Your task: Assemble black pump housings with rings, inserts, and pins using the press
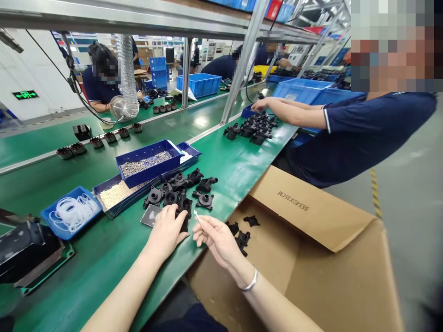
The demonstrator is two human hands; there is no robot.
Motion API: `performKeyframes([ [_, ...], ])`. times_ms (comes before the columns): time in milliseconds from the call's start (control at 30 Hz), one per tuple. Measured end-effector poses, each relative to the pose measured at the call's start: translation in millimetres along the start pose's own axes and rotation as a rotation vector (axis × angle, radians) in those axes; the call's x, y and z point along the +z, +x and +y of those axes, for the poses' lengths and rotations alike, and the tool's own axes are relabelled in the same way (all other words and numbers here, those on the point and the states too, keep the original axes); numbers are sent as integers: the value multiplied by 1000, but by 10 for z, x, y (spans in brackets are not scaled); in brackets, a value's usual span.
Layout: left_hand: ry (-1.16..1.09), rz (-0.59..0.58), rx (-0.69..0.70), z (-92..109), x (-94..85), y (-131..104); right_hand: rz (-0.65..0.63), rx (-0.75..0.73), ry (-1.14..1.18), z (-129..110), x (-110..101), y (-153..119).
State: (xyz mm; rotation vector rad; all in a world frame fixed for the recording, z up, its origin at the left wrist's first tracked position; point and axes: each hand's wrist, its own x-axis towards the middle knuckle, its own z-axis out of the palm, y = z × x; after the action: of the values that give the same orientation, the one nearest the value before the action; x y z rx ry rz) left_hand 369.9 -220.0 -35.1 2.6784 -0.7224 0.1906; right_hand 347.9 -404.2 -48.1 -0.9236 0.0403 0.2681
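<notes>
Pinching a pale pin point(196, 214) in right fingers point(206, 224); curling left fingers point(172, 215) over a black housing point(185, 224), cannot tell if gripping. Seemingly mid-batch, with loose housings point(205, 199) left beyond fingers, perhaps finished parts point(251, 221) rightward in carton point(309, 214).

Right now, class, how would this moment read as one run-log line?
left hand: touching black parts | right hand: pinching thin pale piece | beside bench: open carton, black pieces inside

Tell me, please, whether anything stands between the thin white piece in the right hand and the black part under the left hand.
Nothing visible: only a gap over the table separates the white piece in the right hand from the black part, which the left hand partly hides.
</notes>
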Motion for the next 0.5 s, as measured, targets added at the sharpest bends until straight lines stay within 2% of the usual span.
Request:
performKeyframes([
  [133, -27, 79, -39, 78, 144, -292, 8, 40, 21, -18, 16, -12],
  [267, -90, 72, -131, 63, 113, -407, -25, 80, 13, 25, 99, -3],
  [333, -189, 97, -273, 46, 10, -410, -73, 90, -6, 71, 157, 16],
  [400, -344, 159, -478, 39, -130, -450, -130, 92, -41, 124, 205, 54],
  [500, -755, 212, -734, 66, -341, -635, -149, 91, -130, 188, 229, 154],
])
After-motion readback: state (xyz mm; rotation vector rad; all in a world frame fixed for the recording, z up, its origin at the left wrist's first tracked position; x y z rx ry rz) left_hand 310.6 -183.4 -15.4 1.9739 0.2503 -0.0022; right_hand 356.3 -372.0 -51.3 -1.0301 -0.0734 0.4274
